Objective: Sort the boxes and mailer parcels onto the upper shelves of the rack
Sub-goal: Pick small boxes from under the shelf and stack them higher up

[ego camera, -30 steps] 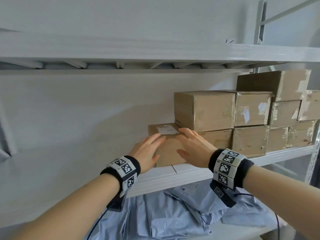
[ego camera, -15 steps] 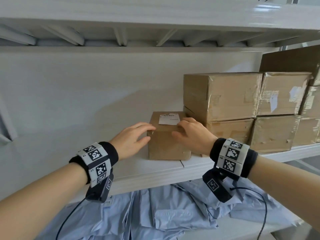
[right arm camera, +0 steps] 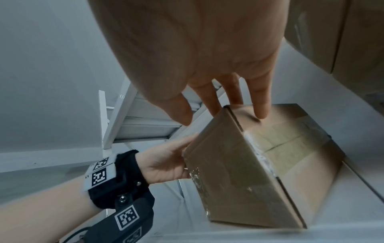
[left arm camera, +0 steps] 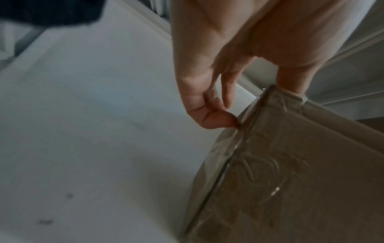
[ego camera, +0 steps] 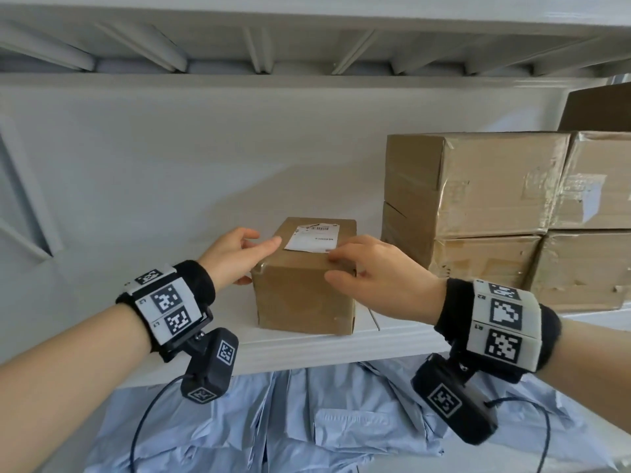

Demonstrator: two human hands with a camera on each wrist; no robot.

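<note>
A small brown cardboard box (ego camera: 304, 295) with a white shipping label (ego camera: 312, 237) on top stands on the white shelf (ego camera: 307, 349). My left hand (ego camera: 251, 256) lies against the box's upper left corner, fingers fairly straight; in the left wrist view its little finger touches the taped edge of the box (left arm camera: 290, 180). My right hand (ego camera: 345, 264) rests its fingertips on the top front edge by the label. In the right wrist view the right fingers (right arm camera: 259, 105) reach straight onto the box (right arm camera: 239, 172), and the left hand (right arm camera: 166, 161) lies flat on its side.
To the right, a stack of larger taped cardboard boxes (ego camera: 478, 186) fills the shelf, a narrow gap away from the small box. Grey-blue mailer parcels (ego camera: 341, 421) lie on the level below. The upper shelf's underside (ego camera: 307, 46) is close overhead. Bare shelf extends to the left.
The small box now stands a little apart from the stack instead of against it. Both hands stay on it, and the view has come closer.
</note>
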